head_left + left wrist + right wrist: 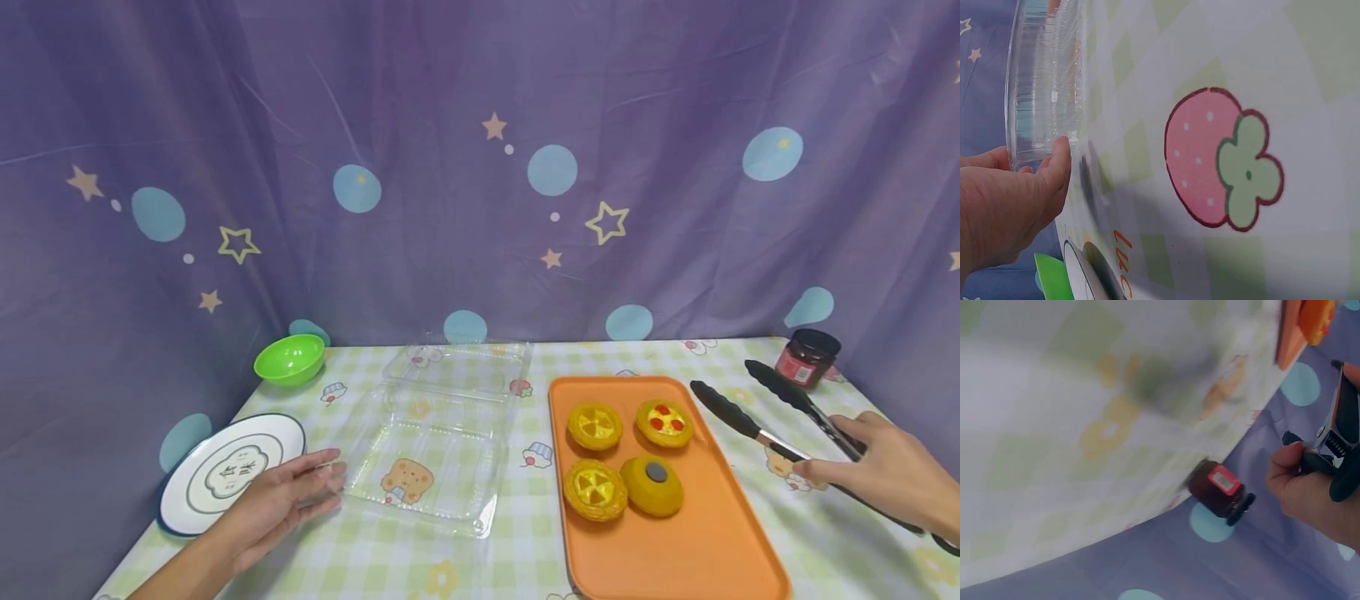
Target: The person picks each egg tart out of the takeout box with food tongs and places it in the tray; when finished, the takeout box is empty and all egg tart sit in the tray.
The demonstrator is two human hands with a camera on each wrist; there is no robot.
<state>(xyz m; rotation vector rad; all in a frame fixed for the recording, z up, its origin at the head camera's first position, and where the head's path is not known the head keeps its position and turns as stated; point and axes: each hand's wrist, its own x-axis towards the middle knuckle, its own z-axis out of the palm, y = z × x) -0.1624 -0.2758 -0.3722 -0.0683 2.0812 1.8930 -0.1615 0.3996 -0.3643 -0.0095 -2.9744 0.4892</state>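
My right hand point(892, 471) grips a pair of tongs point(780, 446) with black tips, their jaws spread apart over the right side of the table. In the right wrist view the spring end of the tongs point(1335, 444) shows by the fingers. My left hand point(281, 504) has its fingers stretched out at the near left corner of a clear plastic box point(427, 467), whose lid stands hinged back. The left wrist view shows fingertips touching the box's corner point(1029, 140). An orange tray point(675, 550) bears several toy tarts point(595, 492), one of them upside down with a grey disc.
A white plate point(180, 492) with a dark rim lies on the left, a green bowl point(290, 360) behind it. A jar with a black lid point(806, 358) stands at the back right, near the tong tips. Purple curtain point(420, 250) backs the checked tablecloth point(360, 567).
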